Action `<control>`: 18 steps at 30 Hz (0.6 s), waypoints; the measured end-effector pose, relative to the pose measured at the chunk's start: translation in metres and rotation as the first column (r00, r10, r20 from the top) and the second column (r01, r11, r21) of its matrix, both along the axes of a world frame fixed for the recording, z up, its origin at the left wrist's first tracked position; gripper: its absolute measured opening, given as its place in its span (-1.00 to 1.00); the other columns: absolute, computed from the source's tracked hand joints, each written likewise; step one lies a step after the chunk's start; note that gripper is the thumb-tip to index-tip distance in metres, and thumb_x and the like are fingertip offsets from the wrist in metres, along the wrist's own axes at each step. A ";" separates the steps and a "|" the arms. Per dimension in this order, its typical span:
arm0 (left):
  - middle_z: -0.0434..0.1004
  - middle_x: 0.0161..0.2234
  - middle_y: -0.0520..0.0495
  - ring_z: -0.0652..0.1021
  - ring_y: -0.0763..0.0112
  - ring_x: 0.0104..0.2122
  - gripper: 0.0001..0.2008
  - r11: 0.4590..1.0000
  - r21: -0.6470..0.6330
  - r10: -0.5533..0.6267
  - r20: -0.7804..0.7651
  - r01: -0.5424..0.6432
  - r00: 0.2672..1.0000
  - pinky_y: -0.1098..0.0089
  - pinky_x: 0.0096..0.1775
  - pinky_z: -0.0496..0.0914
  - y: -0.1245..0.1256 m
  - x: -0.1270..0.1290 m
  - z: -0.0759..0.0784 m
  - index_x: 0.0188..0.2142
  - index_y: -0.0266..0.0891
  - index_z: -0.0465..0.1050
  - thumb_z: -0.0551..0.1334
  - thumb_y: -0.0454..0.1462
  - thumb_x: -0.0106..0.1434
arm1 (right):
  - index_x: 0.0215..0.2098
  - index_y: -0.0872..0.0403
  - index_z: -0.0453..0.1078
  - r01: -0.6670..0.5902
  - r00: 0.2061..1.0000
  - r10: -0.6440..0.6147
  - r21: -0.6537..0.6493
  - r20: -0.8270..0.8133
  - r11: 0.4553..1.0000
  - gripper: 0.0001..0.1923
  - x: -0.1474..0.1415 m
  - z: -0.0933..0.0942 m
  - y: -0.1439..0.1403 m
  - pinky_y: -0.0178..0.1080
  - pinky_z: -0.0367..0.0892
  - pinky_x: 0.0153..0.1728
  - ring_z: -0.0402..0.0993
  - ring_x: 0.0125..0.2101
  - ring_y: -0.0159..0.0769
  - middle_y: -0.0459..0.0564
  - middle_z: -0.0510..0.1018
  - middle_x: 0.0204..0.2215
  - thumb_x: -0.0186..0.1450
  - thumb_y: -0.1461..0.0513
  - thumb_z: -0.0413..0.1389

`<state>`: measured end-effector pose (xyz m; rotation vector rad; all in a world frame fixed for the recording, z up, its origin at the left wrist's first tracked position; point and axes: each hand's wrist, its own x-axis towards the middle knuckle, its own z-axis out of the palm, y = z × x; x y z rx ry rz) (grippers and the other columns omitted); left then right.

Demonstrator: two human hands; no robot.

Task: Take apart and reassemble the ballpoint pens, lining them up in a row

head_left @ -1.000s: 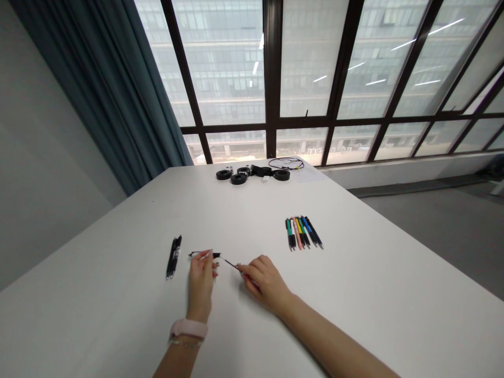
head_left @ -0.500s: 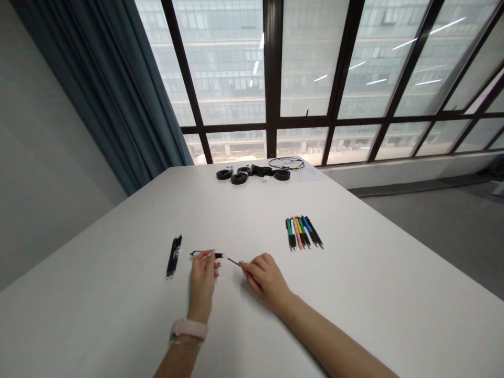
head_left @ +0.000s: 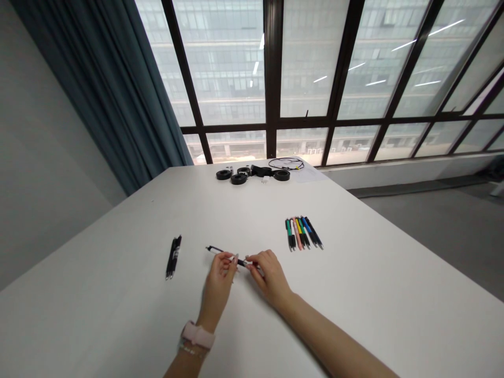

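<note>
My left hand (head_left: 220, 278) is closed on the barrel of a black-and-white pen (head_left: 215, 250), which slants down to the right above the white table. At the pen's lower right end, the fingertips of my right hand (head_left: 271, 275) are pinched around the pen refill, close against the barrel. Most of the refill is hidden, by the barrel or by my fingers; I cannot tell how much is inside. Left of my hands, two dark pens (head_left: 174, 257) lie side by side on the table.
Several coloured pens (head_left: 302, 233) lie in a row to the right. Toward the table's far end are black tape-like rolls (head_left: 238, 179), a small white plug (head_left: 265, 179), a coiled black cable (head_left: 286, 164) and a paper sheet (head_left: 311, 174). The table's right edge drops to the floor.
My left hand has moved right with the pen and tilted it, bringing its end to my right fingers. The refill, bare between the hands before, is now mostly out of sight.
</note>
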<state>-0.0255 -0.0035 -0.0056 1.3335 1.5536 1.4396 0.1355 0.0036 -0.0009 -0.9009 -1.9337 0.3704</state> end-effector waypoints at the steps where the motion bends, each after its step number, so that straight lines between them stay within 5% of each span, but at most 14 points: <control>1: 0.43 -0.44 0.05 0.52 0.40 -0.45 -0.64 1.000 0.001 -0.016 0.008 0.016 1.000 0.47 -0.51 0.32 -0.001 0.002 0.000 -0.23 -0.20 0.26 0.23 -0.01 0.13 | -0.17 0.09 0.37 0.002 1.000 -0.002 -0.003 0.001 1.000 -0.87 0.000 0.000 0.000 -0.22 0.24 -0.25 0.31 -0.31 -0.25 0.00 0.49 -0.37 0.33 0.31 0.03; 18: 0.37 -0.54 0.08 0.49 0.41 -0.49 -0.51 0.990 -0.063 -0.116 0.121 0.124 0.986 0.52 -0.60 0.23 -0.002 0.009 0.006 -0.09 -0.25 0.34 0.25 0.01 0.10 | -0.14 0.08 0.36 -0.049 0.999 0.048 -0.047 -0.013 0.998 -0.86 -0.001 -0.001 0.002 -0.25 0.24 -0.29 0.32 -0.34 -0.26 -0.02 0.48 -0.42 0.33 0.28 0.05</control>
